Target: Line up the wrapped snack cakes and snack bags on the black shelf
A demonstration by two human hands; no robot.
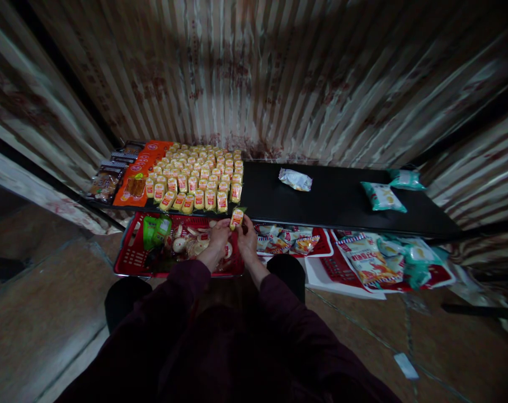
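Observation:
Both my hands meet above a red basket (130,258) on the floor. My left hand (217,239) and my right hand (248,238) are closed together on one small yellow snack packet (237,217), held upright just below the edge of a low black shelf (329,201). Several rows of the same yellow packets (197,178) lie on the left part of that shelf. The basket holds more small wrapped snacks (187,243) and green packets (155,229).
Orange packs (142,168) and dark packs (105,182) lie at the shelf's left end. A silver packet (295,179) and two teal bags (383,197) lie further right. Red trays with bagged snacks (365,258) sit on the floor to the right. A curtain hangs behind.

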